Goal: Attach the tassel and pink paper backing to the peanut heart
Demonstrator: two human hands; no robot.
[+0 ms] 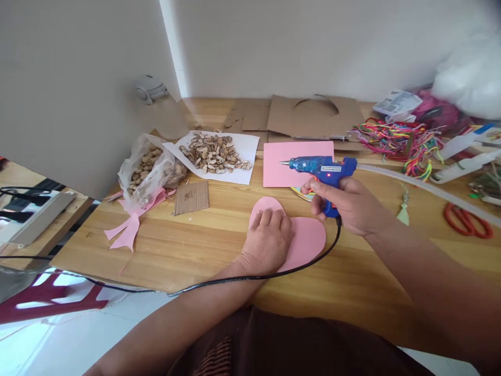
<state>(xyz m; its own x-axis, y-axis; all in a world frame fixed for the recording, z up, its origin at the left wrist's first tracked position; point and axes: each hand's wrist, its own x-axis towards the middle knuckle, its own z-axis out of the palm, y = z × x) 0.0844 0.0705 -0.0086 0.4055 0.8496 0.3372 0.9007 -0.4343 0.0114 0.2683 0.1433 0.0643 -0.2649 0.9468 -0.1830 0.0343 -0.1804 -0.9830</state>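
Observation:
My right hand (354, 203) is closed around the handle of a blue hot glue gun (309, 165), held above the table. Its metal nozzle points left, a small red light glows on its side, and a long translucent glue stick (415, 183) sticks out of the back. My left hand (270, 237) lies on a pink heart-shaped piece of paper (307, 240), its slightly bent fingers on the left lobe and part of the heart hidden under it. The gun's black cord (235, 278) runs over my left forearm. Behind the gun lies a pink rectangular sheet (274, 169).
Shells (213, 151) lie on white paper (246, 156), beside a plastic bag of peanuts (143, 169). Pink scraps (127, 232) and a cardboard square (191, 197) are at left. Cardboard (313, 117) lies at the back; colourful strings (407, 141) and red-handled scissors (467, 222) are right.

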